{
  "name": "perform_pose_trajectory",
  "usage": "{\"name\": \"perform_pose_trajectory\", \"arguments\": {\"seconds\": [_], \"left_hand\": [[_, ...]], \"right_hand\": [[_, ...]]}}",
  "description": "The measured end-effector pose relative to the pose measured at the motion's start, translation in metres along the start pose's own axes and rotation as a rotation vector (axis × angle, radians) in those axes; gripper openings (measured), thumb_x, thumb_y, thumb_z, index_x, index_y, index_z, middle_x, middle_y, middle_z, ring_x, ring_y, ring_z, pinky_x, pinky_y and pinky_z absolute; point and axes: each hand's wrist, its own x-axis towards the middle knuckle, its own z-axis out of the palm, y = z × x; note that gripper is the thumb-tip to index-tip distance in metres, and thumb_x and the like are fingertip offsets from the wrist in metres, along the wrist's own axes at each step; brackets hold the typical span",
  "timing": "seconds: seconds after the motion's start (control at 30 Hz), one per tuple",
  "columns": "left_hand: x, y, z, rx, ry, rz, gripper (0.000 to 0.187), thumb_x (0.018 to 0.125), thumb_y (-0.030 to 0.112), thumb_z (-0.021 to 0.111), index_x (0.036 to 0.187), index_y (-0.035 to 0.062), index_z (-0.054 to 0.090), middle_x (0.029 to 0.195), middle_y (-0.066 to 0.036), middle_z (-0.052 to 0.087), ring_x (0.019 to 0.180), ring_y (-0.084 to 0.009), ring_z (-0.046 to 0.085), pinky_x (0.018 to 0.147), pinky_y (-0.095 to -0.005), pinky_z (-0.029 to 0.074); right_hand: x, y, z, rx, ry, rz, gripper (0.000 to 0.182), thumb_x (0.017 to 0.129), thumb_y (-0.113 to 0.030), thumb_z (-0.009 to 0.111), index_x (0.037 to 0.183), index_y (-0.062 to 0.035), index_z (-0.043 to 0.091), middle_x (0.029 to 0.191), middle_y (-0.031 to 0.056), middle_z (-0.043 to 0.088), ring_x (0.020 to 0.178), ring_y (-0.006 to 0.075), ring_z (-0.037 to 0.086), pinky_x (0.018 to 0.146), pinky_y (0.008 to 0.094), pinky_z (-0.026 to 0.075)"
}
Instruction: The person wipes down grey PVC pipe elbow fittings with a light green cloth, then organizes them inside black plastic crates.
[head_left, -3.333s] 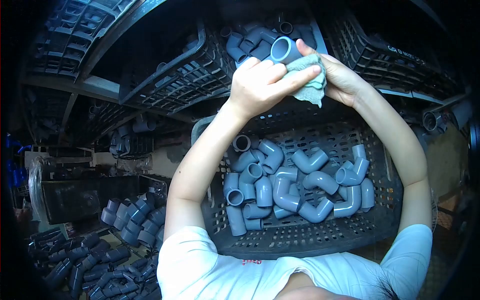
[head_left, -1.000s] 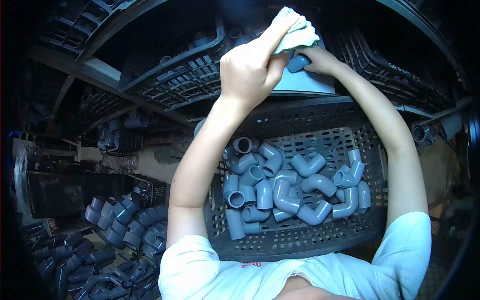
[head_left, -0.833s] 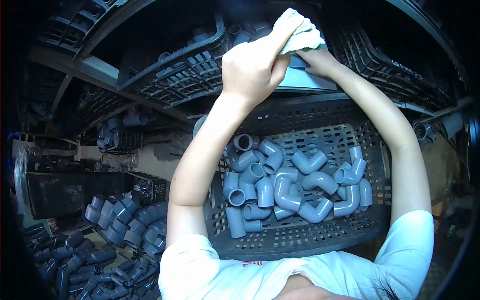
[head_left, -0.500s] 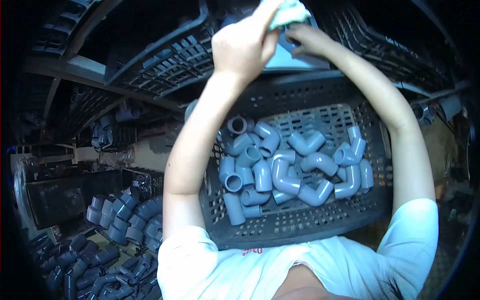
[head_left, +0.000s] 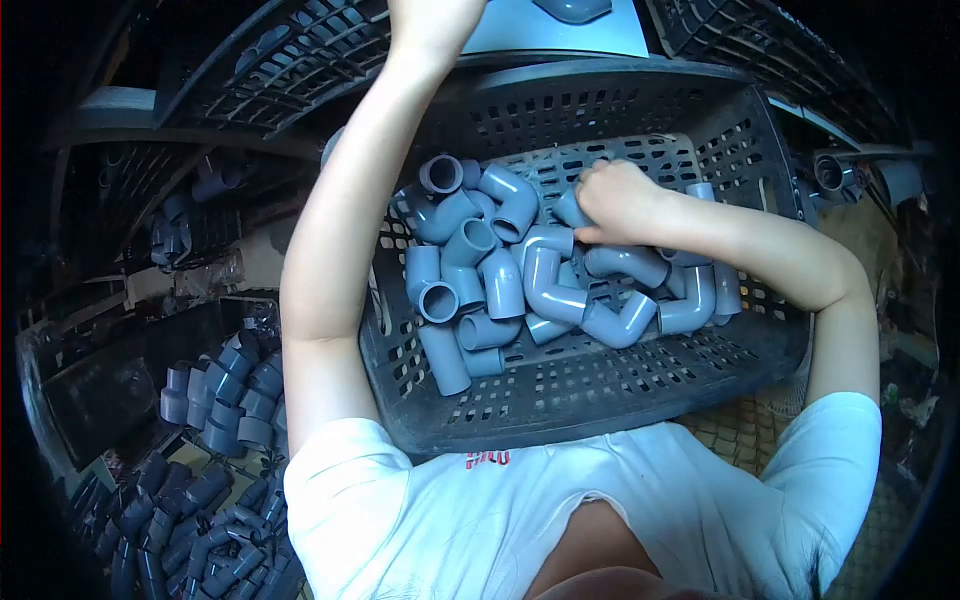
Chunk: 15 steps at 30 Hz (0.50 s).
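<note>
The right hand [head_left: 622, 205] has its fingers curled narrow, thumb and fingertips around one grey bent pipe [head_left: 568, 209], which sits low in the black crate [head_left: 560, 415] with only its left end showing; the hand covers the rest. The back of that hand faces up, and the right forearm [head_left: 745, 235] comes in from the right across the crate's right wall, bent sharply at the elbow and blocking part of the view of the pipes beneath. Just chestward of the fingers lie a curved pipe [head_left: 628, 264] and a glossy pair of bends [head_left: 548, 285]. Farther left of them, more grey pipes [head_left: 465, 260] lie in a jumble, some with open ends up. Well beyond the fingers, a white board [head_left: 560, 35] carries a dark grey pipe piece [head_left: 574, 9]. The left hand [head_left: 435, 25] is raised left of that board and cut off by the top edge; its fingers are out of sight, so their opening cannot be told. Far to the left, loose fittings [head_left: 220, 400] are heaped outside the crate.
</note>
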Motion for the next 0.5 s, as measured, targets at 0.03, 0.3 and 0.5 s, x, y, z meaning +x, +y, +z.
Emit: {"name": "perform_pose_trajectory", "arguments": {"seconds": [0.03,0.3,0.5], "left_hand": [[-0.003,0.005,0.001,0.055,-0.001,0.053,0.017,0.099,0.011,0.053,0.111,0.0002,0.059,0.082,-0.002,0.059,0.071,-0.0072,0.052,0.066,-0.0238,0.045],[-0.001,0.015,-0.003,0.066,0.106,0.255,0.037,0.099,0.001,0.044,0.136,-0.0067,0.042,0.132,-0.019,0.057,0.122,-0.026,0.056,0.107,-0.0334,0.04],[-0.018,0.018,-0.001,0.337,0.009,0.431,0.035,0.084,-0.001,0.061,0.119,0.0004,0.065,0.1,-0.016,0.065,0.088,-0.0269,0.063,0.08,-0.0324,0.051]], "right_hand": [[-0.001,0.002,0.004,0.027,0.066,-0.034,0.05,0.077,-0.045,0.07,0.086,0.004,0.069,0.088,0.0169,0.068,0.091,0.0316,0.065,0.076,0.043,0.054],[-0.018,0.039,-0.114,1.086,0.066,-0.104,0.051,0.09,-0.043,0.06,0.1,0.0062,0.065,0.093,0.0144,0.069,0.084,0.023,0.065,0.081,0.0361,0.05],[0.005,0.081,-0.138,1.362,0.809,0.132,0.066,0.103,-0.06,0.028,0.121,-0.0062,0.06,0.105,0.0089,0.067,0.095,0.0127,0.062,0.091,0.0282,0.045]]}}
